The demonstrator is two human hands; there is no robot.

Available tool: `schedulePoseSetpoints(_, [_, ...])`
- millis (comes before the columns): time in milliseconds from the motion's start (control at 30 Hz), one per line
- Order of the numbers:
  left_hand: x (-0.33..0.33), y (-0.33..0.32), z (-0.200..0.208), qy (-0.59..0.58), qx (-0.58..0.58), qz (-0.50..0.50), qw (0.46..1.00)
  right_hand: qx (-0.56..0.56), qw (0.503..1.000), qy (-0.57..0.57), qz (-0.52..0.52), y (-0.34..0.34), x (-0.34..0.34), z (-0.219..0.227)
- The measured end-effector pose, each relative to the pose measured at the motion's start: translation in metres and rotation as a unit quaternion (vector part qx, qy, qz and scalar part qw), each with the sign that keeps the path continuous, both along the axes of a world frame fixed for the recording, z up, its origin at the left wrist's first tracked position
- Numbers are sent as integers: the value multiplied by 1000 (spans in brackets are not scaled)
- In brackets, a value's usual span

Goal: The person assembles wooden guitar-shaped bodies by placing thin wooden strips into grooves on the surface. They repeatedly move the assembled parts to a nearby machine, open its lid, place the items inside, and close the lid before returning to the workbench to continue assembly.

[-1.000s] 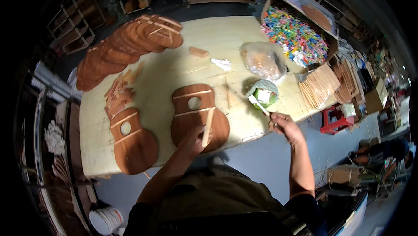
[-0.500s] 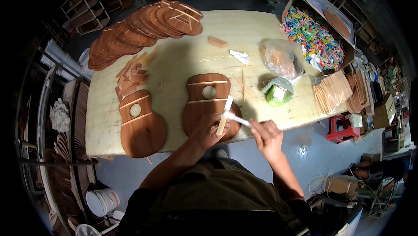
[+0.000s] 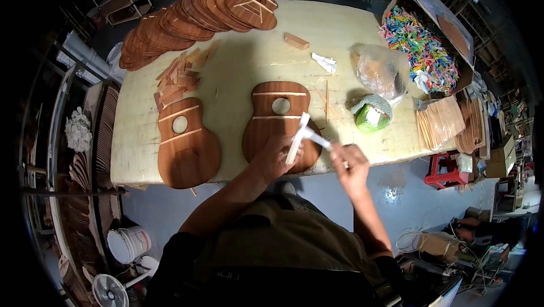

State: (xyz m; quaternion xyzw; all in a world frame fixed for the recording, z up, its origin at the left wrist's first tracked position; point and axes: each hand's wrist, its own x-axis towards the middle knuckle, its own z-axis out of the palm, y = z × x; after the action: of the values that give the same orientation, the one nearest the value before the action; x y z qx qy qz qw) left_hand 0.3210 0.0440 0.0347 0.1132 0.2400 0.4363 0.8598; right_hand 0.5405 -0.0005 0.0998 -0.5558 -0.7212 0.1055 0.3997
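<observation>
My left hand [image 3: 274, 157] is closed on a pale narrow wooden strip [image 3: 293, 151], held slanted above a brown guitar-shaped board [image 3: 259, 130]. The board lies flat, with a round hole and two light cross bars. My right hand [image 3: 351, 164] grips a slim pale tool [image 3: 318, 138], perhaps a brush; its far end meets the strip near the strip's upper end. Blur hides what kind of tip it has. To the left lies a second guitar-shaped board [image 3: 190, 158], also with a hole and two bars.
Small wood pieces [image 3: 177, 79] lie heaped behind the left board. A fanned stack of boards [image 3: 187, 19] covers the far left. On the right are a green container [image 3: 372, 119], a plastic bag [image 3: 383, 72], a box of colourful clips [image 3: 422, 52] and a red stool [image 3: 446, 171].
The whole view has shifted slightly, so the table sits higher and further right. My right hand keeps the tool against the strip, and my left hand still holds the strip.
</observation>
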Motion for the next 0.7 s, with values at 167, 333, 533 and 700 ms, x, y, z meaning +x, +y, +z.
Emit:
schedulePoseSetpoints(167, [-12,13,-18,-23,39,42,998,38,995,25,88,-18,-13,-21])
schedulePoseSetpoints(333, [-37,4,-45,25,-12,25,999,-92,815,550,-160,16,10,-85])
schedulePoseSetpoints(533, [-62,-8,-43,152,15,37,988,-36,782,570,-249,60,44,-121])
schedulePoseSetpoints(700, [-61,-12,-56,124,27,60,990,-78,923,327,-185,34,-2,-108])
